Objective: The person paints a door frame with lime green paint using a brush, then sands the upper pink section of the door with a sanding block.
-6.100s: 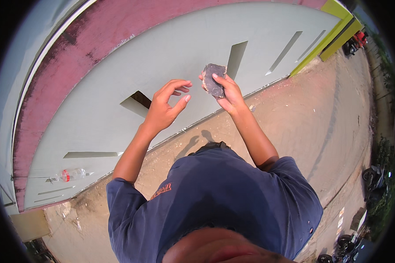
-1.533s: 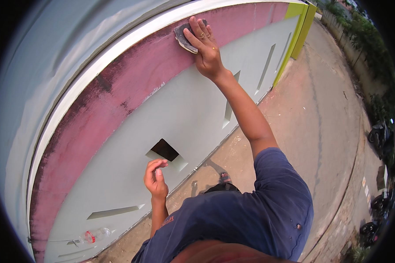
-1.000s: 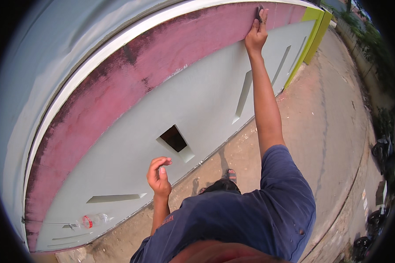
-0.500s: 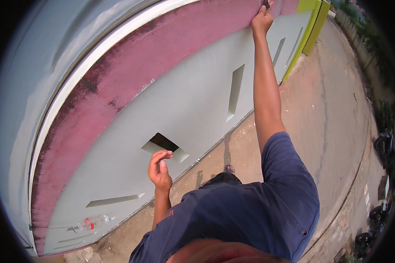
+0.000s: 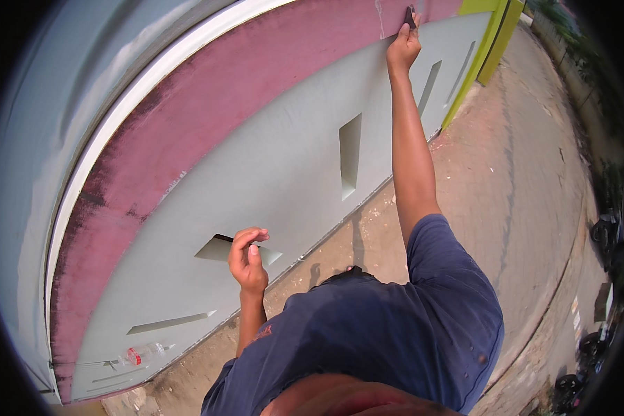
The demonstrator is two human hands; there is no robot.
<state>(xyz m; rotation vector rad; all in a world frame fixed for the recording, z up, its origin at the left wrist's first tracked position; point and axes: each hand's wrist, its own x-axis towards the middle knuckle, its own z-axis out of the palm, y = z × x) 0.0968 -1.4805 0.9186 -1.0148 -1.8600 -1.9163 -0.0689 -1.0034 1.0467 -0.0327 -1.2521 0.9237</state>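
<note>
My right arm is stretched far up, and my right hand (image 5: 404, 47) grips a small dark tool (image 5: 410, 19), flat and pointed like a scraper. It lies against the pink band (image 5: 284, 55) of a wall, close to where pink meets pale grey. Its exact kind is too small to make out. Lower down, my left hand (image 5: 248, 258) hovers before the pale grey wall (image 5: 270, 166), beside a rectangular opening (image 5: 215, 244). Its fingers are loosely curled with the thumb apart, and nothing is in it.
A clear plastic bottle (image 5: 143, 354) with a red label hangs by the wall at lower left. Narrow slots (image 5: 350, 156) cut the wall. A yellow-green post (image 5: 489, 55) stands at its far end. Paved ground (image 5: 527, 180) runs alongside, with motorcycles (image 5: 589, 347) at the right edge.
My right hand has come slightly down and left along the pink band, and more of the dark tool shows. Wall openings have shifted left in view. Pale marks now show beside the tool.
</note>
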